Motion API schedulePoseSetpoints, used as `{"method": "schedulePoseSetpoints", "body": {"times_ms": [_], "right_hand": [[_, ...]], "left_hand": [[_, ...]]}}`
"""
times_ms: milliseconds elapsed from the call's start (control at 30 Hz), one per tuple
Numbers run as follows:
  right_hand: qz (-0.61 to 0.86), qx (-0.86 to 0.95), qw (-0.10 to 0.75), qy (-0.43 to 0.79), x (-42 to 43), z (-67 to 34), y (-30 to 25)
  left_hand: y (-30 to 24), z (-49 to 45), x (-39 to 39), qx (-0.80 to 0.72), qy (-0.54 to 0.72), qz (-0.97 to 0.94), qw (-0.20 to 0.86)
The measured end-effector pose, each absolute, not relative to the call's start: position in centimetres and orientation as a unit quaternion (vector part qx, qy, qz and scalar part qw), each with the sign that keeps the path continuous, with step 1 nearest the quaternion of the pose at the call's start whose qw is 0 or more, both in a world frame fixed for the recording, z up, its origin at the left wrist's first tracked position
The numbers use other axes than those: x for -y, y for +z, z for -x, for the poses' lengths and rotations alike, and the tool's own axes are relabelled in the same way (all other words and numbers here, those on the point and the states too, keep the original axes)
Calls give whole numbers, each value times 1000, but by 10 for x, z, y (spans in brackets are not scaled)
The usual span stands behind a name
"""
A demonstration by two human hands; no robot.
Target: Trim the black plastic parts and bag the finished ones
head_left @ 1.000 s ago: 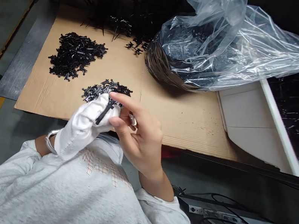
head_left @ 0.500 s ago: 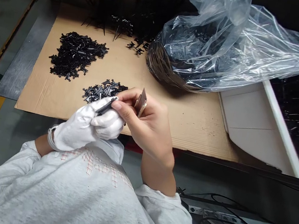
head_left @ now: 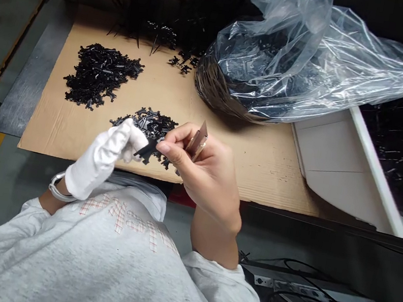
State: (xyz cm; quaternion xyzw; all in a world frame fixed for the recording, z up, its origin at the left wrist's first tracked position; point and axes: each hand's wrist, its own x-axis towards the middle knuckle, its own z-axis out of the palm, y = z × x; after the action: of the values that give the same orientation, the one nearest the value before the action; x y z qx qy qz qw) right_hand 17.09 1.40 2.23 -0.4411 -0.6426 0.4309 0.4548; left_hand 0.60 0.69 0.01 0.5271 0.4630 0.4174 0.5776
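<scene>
My left hand (head_left: 102, 155), in a white glove, has its fingers bent at the left end of a small black plastic part (head_left: 148, 150). My bare right hand (head_left: 206, 170) pinches the other end of that part between thumb and forefinger. Tucked in the same hand is a thin, pointed blade (head_left: 198, 137), its tip up, with something pale along its side. Both hands are above the front edge of the cardboard. Just beyond them lies a loose pile of similar black parts (head_left: 148, 120), partly hidden by my hands.
A larger pile of black parts (head_left: 100, 75) lies on the cardboard sheet (head_left: 46, 120) to the left. Branched black pieces (head_left: 161, 36) stand at the back. A clear plastic bag (head_left: 276, 71) of dark pieces and a white bin (head_left: 339, 158) occupy the right.
My left hand has drawn back left and loosened from its curled grip around the part. My right hand has shifted slightly right, still holding part and blade. The view has moved slightly.
</scene>
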Motion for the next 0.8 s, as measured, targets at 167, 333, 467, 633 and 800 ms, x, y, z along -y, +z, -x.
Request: {"method": "schedulePoseSetpoints", "body": {"times_ms": [167,333,467,633,800], "right_hand": [[416,670,463,405,-10,-171,13],[391,728,499,262,1,-175,-3],[381,768,481,183,6,-175,-8],[359,782,490,139,5,-173,-8],[353,776,506,134,5,-170,-8]], "left_hand": [[7,-12,-7,-471,423,-511,581],[16,-19,-1,-485,471,-456,579],[17,-22,6,-493,478,-430,586],[17,-23,10,-494,484,-429,581],[17,-22,13,-481,495,-412,595]]}}
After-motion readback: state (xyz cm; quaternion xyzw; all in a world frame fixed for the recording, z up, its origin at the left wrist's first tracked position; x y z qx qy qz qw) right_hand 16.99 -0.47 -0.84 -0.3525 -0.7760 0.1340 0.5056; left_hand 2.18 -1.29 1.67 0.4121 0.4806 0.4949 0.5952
